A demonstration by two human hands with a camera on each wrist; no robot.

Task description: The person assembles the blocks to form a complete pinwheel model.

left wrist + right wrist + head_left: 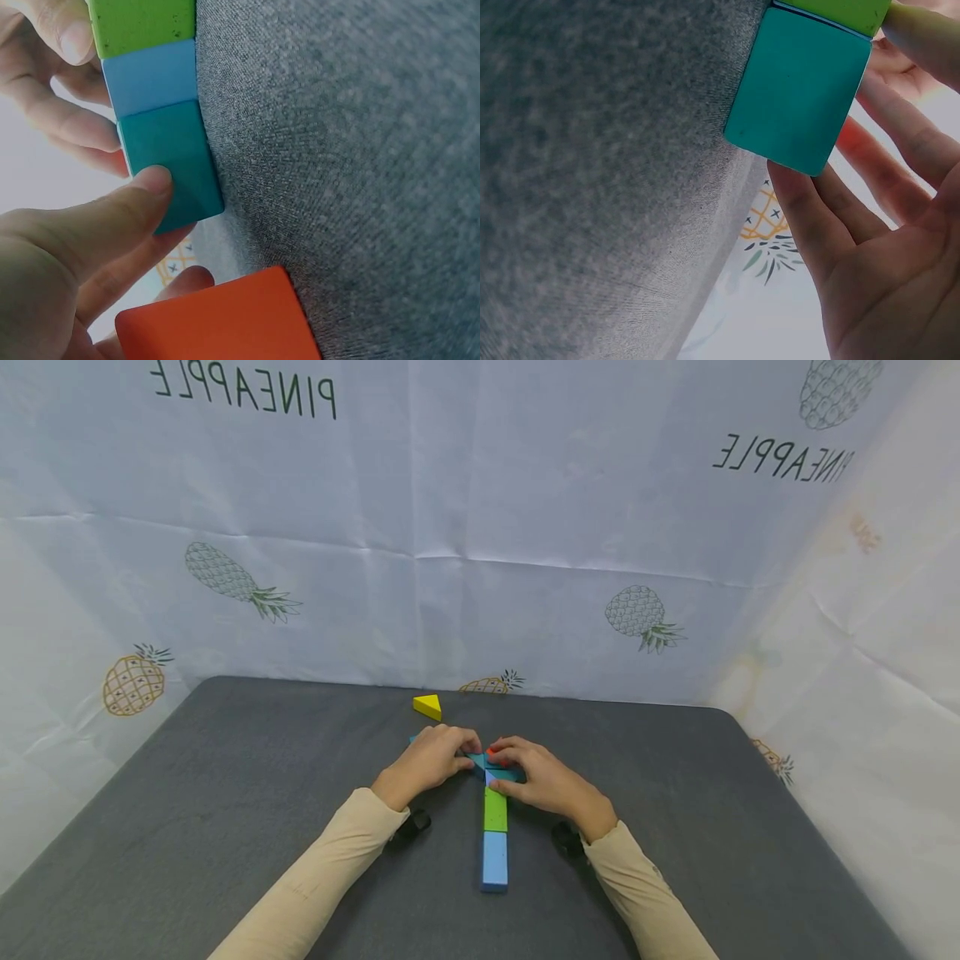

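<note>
At the top of a line of blocks, my left hand [431, 758] pinches a teal triangular block [176, 161], its thumb against the near face. My right hand [536, 775] curls over another teal block [799, 90], fingertips at the far end and thumb beside the green block [495, 810]. A light blue piece [152, 77] joins the green block to the teal ones. An orange-red piece [491, 753] shows partly under the right fingertips. Close below the left hand in its wrist view stands an orange-red block [225, 319].
A blue block [494, 860] forms the near end of the line. Farther back, a yellow triangular block [427, 706] lies alone near the far edge of the dark grey table [225, 777]. A pineapple-print curtain [450, 527] hangs behind it.
</note>
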